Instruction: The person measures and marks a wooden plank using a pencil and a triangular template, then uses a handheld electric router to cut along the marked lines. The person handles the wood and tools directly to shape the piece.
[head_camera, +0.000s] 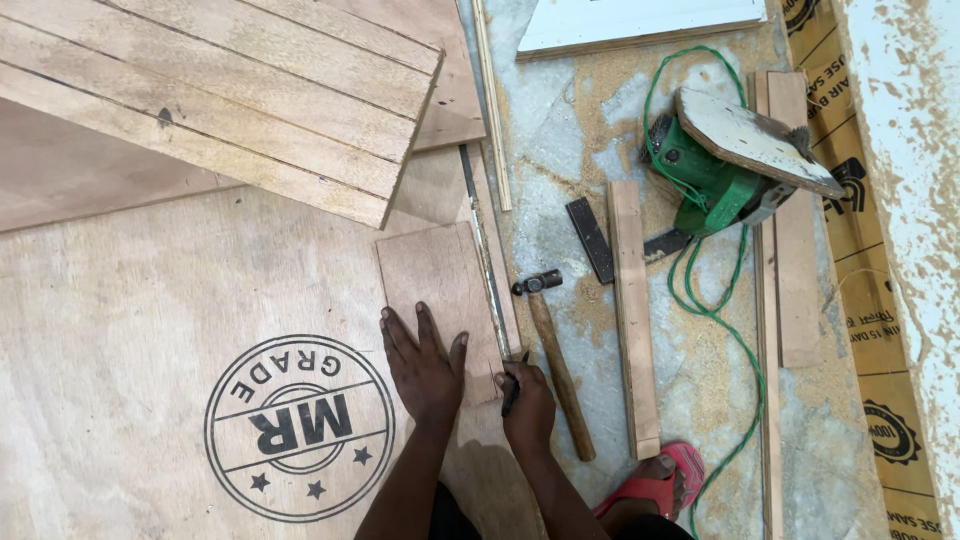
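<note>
The left hand (425, 365) is lying flat with its fingers spread wide, pressing down on a small plywood piece (440, 290) that is resting on the large plywood sheet (130, 330). The right hand (527, 400) is closing its fingers around a dark pencil (514, 385), the tip meeting the lower right edge of the small piece beside a thin metal ruler (480, 240) running along that side.

What could be going wrong, as a judgement: the small piece is only being held by palm pressure, so a sideways push from the pencil could be sliding it and skewing the mark; the ruler is lying loose just past the right fingertips and could be shifting too.

The small piece is sitting under and beyond the left fingers, its far end clear of them. A hammer (555, 355) is lying just right of the right fingers, and a green power saw (715, 175) well beyond them
</note>
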